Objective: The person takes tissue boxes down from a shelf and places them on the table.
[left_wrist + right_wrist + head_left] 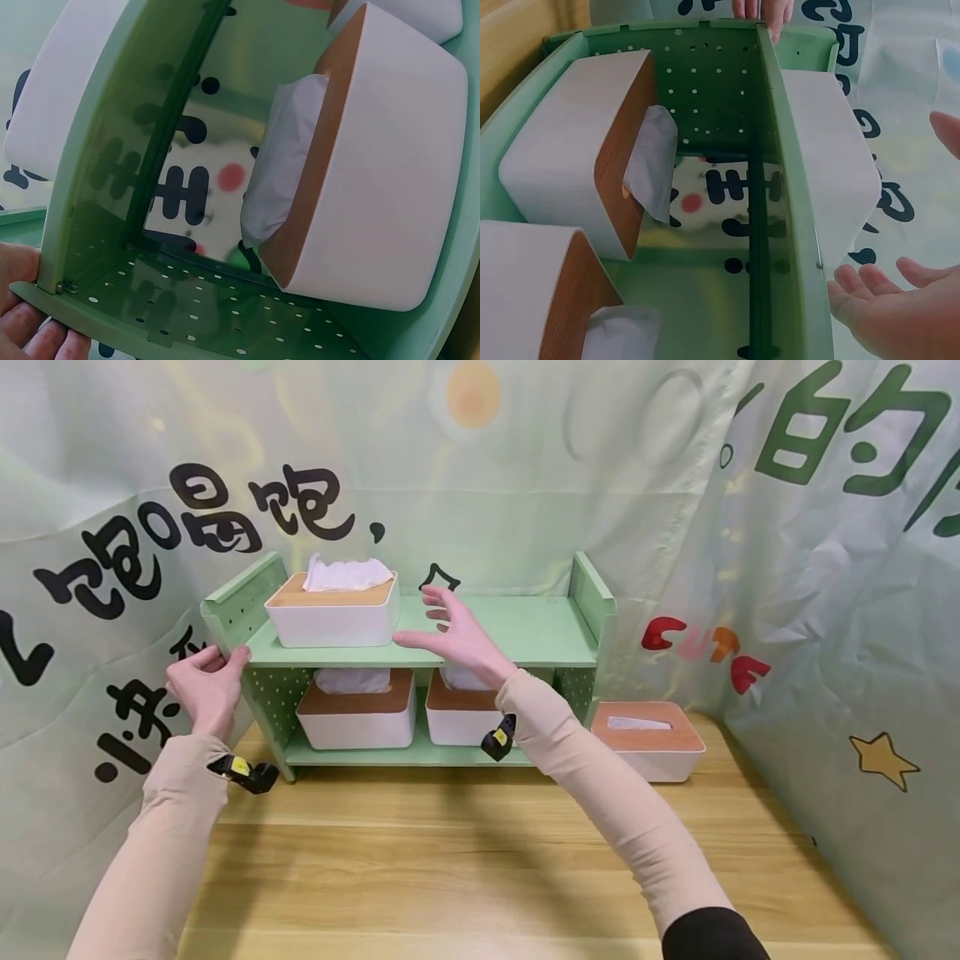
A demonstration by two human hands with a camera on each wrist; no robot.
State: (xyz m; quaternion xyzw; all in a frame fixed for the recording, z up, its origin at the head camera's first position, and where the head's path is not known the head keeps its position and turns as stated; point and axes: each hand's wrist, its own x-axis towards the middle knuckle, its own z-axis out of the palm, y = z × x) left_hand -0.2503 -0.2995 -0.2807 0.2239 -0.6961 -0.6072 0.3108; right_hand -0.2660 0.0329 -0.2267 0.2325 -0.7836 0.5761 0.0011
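Note:
A green two-tier shelf [517, 653] stands on the wooden table. My left hand [207, 686] grips the edge of its left side panel [247, 351], thumb above and fingers [45, 339] on the outer face. On the top tier, at the left, sits a white tissue box [330, 625] with a wooden lid and tissue sticking out. My right hand [468, 639] is just right of that box, fingers spread and holding nothing. The lower tier holds a left tissue box [360, 728] and a right tissue box [453, 728], the latter partly hidden behind my right forearm.
Another tissue box [660, 764], its tissue lying flat in the slot, is on the table [420, 877] beside the shelf's right end. Printed cloth [510, 460] hangs behind and on both sides, close to the shelf.

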